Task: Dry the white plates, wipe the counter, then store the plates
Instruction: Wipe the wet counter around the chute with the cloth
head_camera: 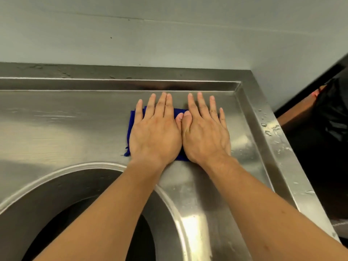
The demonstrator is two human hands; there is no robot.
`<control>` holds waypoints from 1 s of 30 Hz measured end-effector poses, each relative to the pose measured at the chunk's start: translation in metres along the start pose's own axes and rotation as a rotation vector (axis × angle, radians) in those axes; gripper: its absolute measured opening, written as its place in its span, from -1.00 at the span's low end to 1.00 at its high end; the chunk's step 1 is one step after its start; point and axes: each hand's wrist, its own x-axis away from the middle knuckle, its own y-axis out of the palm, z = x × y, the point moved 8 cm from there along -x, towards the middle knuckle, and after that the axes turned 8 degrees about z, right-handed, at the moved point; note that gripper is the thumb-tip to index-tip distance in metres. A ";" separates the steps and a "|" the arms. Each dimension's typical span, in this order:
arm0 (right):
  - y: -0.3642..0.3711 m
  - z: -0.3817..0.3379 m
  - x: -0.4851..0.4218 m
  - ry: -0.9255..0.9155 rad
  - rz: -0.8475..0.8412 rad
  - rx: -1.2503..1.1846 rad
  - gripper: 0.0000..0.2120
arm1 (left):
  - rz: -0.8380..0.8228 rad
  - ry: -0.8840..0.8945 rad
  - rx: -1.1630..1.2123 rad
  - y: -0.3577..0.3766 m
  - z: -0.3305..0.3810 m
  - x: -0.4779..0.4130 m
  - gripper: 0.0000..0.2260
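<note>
Plates: none in view, so we can't say where they are or whether they're dry. Step in hand looks like wiping the counter (75,129).

Nearest us, our forearms cross over a round opening (66,204) cut in the steel, dark inside. Past it, both hands lie flat on a folded blue cloth (131,127): left hand (155,132) and right hand (206,136) side by side, thumbs touching, fingers straight and spread. Nothing gripped, just palms pressing the cloth down; it shows mostly at the left edge and between the hands.

Further on: raised back lip (113,84), then grey wall (169,34). Right rim (271,129) has water drops on it.

To do it well, we'd keep even pressure through both palms, drag in overlapping straight passes, push into the back corner, and take in that wet right rim too. Refold if the cloth bunches.
</note>
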 end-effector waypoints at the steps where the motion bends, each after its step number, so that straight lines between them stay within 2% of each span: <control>1: -0.002 0.009 -0.002 0.003 0.001 -0.002 -0.42 | 0.005 0.001 -0.003 0.003 0.009 -0.003 -0.28; 8: -0.011 0.059 -0.018 -0.021 0.020 0.021 -0.44 | 0.045 0.017 -0.003 0.020 0.054 -0.024 -0.34; 17: -0.019 0.061 0.005 -0.121 0.002 0.007 -0.45 | 0.081 0.046 0.045 0.013 0.065 0.000 -0.45; 24: -0.030 0.067 0.053 -0.208 -0.106 -0.016 -0.46 | 0.015 0.046 0.074 0.007 0.080 0.049 -0.46; 30: -0.032 0.072 0.092 -0.308 -0.278 -0.053 -0.40 | -0.091 0.120 0.058 0.004 0.087 0.091 -0.45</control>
